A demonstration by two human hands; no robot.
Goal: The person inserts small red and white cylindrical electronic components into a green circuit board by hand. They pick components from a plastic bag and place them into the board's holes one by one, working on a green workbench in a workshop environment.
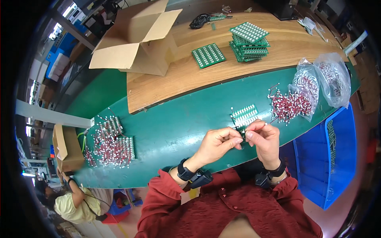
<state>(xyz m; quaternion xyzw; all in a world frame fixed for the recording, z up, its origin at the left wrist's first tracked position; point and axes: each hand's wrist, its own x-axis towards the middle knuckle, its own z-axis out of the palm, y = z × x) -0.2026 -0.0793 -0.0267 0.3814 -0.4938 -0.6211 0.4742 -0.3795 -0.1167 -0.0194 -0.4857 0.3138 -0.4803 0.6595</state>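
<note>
A green circuit board panel (245,116) with rows of small white parts lies on the green mat in front of me. Both hands meet at its near edge. My left hand (221,144) is closed, thumb and forefinger pinched together beside the board; what they grip is hidden. Just to its right, my right hand (264,139) pinches a thin dark red wire lead, part of which shows above the fingers. A loose pile of red wire leads (289,106) with white connectors lies right of the board, spilling from a clear plastic bag (307,81).
At left, boards lie under a heap of wired connectors (111,144). On the wooden shelf (182,81) are an open cardboard box (152,59), one flat panel (208,55) and a stack of panels (250,41). A blue bin (317,158) stands right; another person (75,202) works lower left.
</note>
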